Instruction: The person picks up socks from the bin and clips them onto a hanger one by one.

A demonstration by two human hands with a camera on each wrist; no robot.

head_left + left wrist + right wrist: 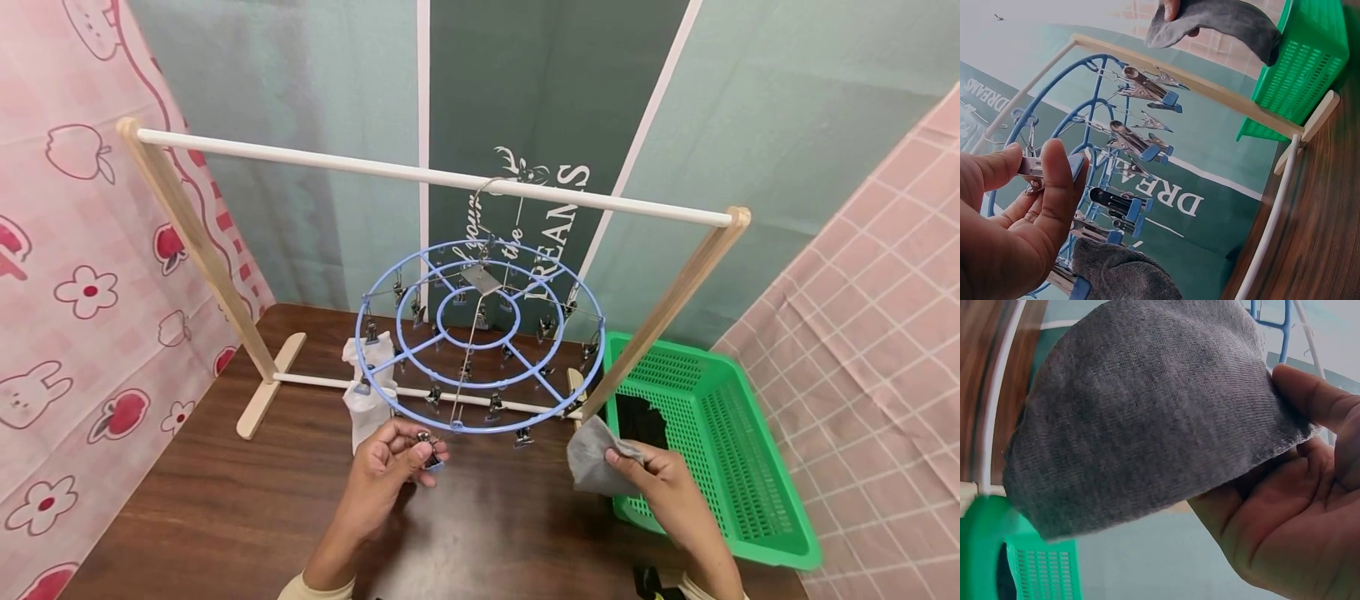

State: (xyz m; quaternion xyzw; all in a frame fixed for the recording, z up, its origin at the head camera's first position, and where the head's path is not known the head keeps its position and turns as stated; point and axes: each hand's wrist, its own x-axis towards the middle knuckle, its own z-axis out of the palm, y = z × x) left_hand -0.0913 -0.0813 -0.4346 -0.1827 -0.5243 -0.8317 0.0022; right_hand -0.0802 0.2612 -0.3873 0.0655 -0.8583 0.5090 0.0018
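A round blue clip hanger (406, 385) hangs by its hook from the rail, with metal clips around its rings. At its near edge, my left hand (386, 467) pinches one metal clip (1034, 166) with blue tips between thumb and fingers. My right hand (663, 483) holds a grey sock (596, 458) by one edge, to the right of the hanger. Its knit fabric spreads out flat in the right wrist view. White socks (369, 408) hang at the hanger's left side.
The wooden stand's white rail (315, 160) crosses above the hanger, and its right post (667, 308) rises beside a green basket (772, 467). Dark cloth (639, 421) lies in the basket. All stand on a brown table (247, 508) between patterned cloth walls.
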